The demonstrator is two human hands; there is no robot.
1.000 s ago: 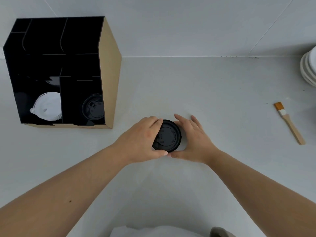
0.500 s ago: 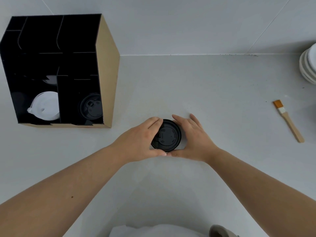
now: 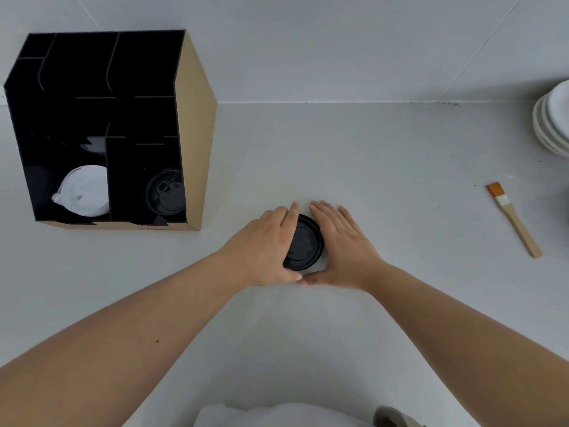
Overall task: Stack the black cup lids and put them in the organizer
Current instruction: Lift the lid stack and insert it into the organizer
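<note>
A stack of black cup lids (image 3: 303, 245) rests on the grey counter in the middle of the head view. My left hand (image 3: 264, 248) cups its left side and my right hand (image 3: 341, 245) cups its right side, with the thumbs meeting at the near edge. How many lids are in the stack is hidden by my fingers. To the left stands the black organizer (image 3: 192, 127) with tan sides. Its lower right compartment holds black lids (image 3: 166, 192).
White lids (image 3: 84, 191) fill the organizer's lower left compartment. A small wooden-handled brush (image 3: 512, 221) lies on the counter to the right. Stacked white plates (image 3: 552, 120) sit at the far right edge, near the wall.
Both hands have stayed around the lid stack. The fingers have straightened a little and pressed closer around its sides.
</note>
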